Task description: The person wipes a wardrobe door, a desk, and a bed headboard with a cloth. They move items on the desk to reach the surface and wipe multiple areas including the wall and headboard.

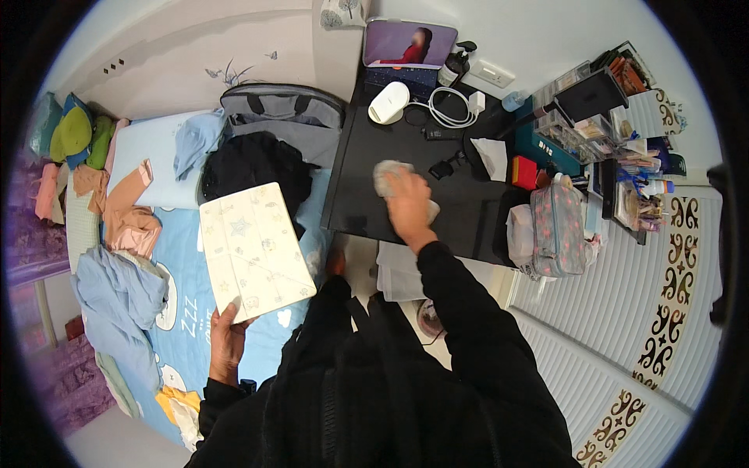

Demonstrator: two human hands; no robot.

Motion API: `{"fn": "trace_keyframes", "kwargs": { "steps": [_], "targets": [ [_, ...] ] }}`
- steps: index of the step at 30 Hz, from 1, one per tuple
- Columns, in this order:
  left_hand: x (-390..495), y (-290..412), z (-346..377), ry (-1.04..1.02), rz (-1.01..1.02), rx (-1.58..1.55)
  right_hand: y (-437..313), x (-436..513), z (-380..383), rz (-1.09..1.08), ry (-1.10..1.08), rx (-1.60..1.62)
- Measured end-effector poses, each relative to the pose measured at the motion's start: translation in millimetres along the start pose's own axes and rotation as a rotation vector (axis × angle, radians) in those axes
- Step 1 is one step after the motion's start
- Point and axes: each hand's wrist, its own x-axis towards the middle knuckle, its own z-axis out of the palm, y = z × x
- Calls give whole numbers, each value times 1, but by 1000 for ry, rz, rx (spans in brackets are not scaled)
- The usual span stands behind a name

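My left hand (229,341) grips the lower corner of a cream tablet case (257,251) printed with small stars and shells. The case is held up over the bed beside the desk. Under my right hand (408,207) a crumpled pale cloth (391,175) is pressed against the black desktop (363,216). Part of the cloth shows beyond my fingers and part beside my palm. Just right of that hand lies a small black strapped object (447,166), perhaps a watch. Further back on the desk are a white charging stand (389,103) and its coiled white cable (447,117).
A propped tablet (409,44) and a dark pump bottle (453,67) line the desk's back. A patterned pouch (557,231), a red box (524,172) and clear organizers (579,137) crowd the right side. The bed holds an open grey bag (322,134), black cloth (257,167) and loose clothes (117,286).
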Motion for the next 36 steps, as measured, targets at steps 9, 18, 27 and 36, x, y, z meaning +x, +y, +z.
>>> {"fn": "trace_keyframes", "kwargs": {
  "steps": [9, 18, 27, 36],
  "targets": [
    [18, 3, 26, -113, -125, 2, 6, 96, 40, -11, 63, -47],
    [52, -2, 45, -263, -206, 140, 55, 35, -21, 286, 32, -172],
    [119, -14, 89, -507, -265, 247, 79, 12, -25, 248, 98, -103],
    [139, -47, 134, -611, -355, 208, 117, -103, -78, 602, 231, -319]
  ]
}}
